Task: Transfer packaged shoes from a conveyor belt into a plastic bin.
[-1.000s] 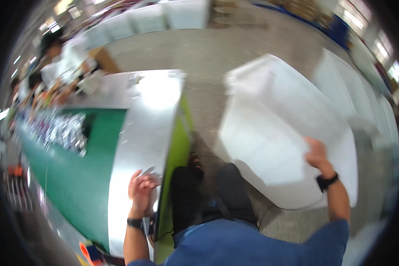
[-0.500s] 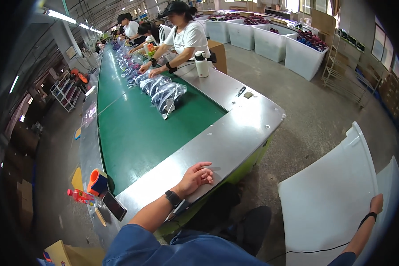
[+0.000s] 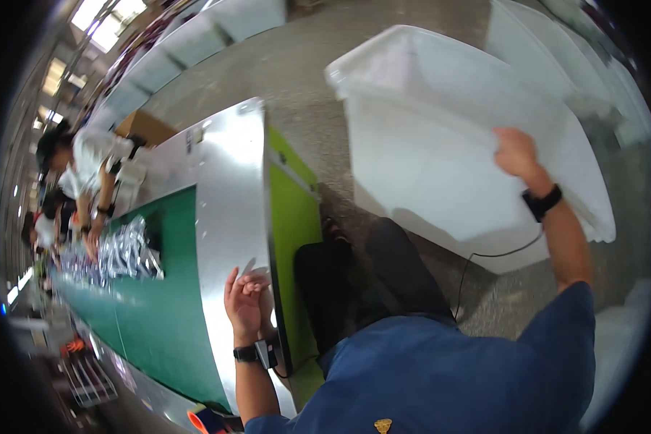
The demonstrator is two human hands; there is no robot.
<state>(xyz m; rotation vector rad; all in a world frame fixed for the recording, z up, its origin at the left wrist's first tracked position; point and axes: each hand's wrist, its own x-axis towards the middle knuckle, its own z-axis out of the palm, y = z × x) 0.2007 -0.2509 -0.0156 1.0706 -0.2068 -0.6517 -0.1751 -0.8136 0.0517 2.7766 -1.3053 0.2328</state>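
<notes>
My left hand (image 3: 246,307) rests on the metal border (image 3: 228,173) at the end of a conveyor. Its fingers are loosely curled and apart, with nothing held. On the right, my right hand (image 3: 517,153) is closed over the near rim of a big white plastic bin (image 3: 419,166); motion smears the fingers a little. Inside the bin, the part in view shows bare white walls. Shiny clear-bagged goods (image 3: 130,253) lie on the green belt (image 3: 166,311), left of my left hand.
A person in a white top (image 3: 94,155) reaches over the bagged goods. Other workers line the belt beyond. More white bins (image 3: 217,32) stand at the far left, and a further white bin (image 3: 535,40) is at the far right. A thin cable (image 3: 495,254) hangs from my right wrist.
My view has swung right, bringing the white bin to the upper middle. My right hand stays on its rim, and my left hand remains on the metal border.
</notes>
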